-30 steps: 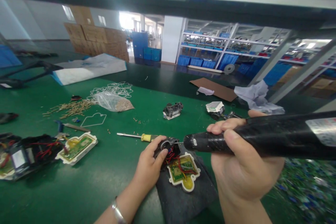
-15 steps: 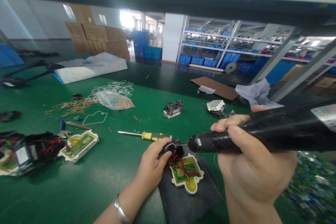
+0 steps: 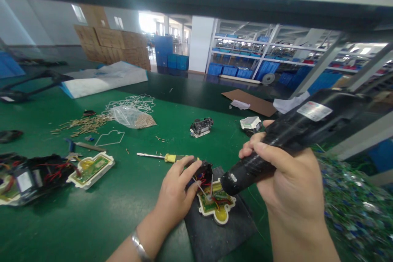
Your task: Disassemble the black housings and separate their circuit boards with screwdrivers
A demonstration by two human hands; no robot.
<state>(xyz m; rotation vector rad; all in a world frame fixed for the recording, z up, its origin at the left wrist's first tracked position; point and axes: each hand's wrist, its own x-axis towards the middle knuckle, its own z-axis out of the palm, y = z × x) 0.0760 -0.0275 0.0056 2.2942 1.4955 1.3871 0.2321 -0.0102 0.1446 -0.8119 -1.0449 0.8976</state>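
My right hand (image 3: 288,172) is wrapped round a black electric screwdriver (image 3: 270,143), its nose slanting down to the left over a white-rimmed circuit board housing (image 3: 217,217). My left hand (image 3: 176,192) grips a small black part (image 3: 207,170) by its side, thumb and fingers curled round it. Red and dark wires run from this part to the board. Thin pale strips show between the part and the board; what they are I cannot make out. The housing rests on a dark pad (image 3: 221,237). A yellow-handled flat screwdriver (image 3: 170,158) lies just beyond my left fingers.
To the left sit another white-framed board (image 3: 92,170) and a wired black assembly (image 3: 33,176). Farther back are a plastic bag of small parts (image 3: 135,118), brass pins (image 3: 81,125) and a small black unit (image 3: 202,126). Green-blue scraps (image 3: 353,208) pile up at right.
The electric screwdriver has tilted, its rear end rising and its nose dropping from the black part toward the board. My left hand's fingers have shifted slightly on the part.
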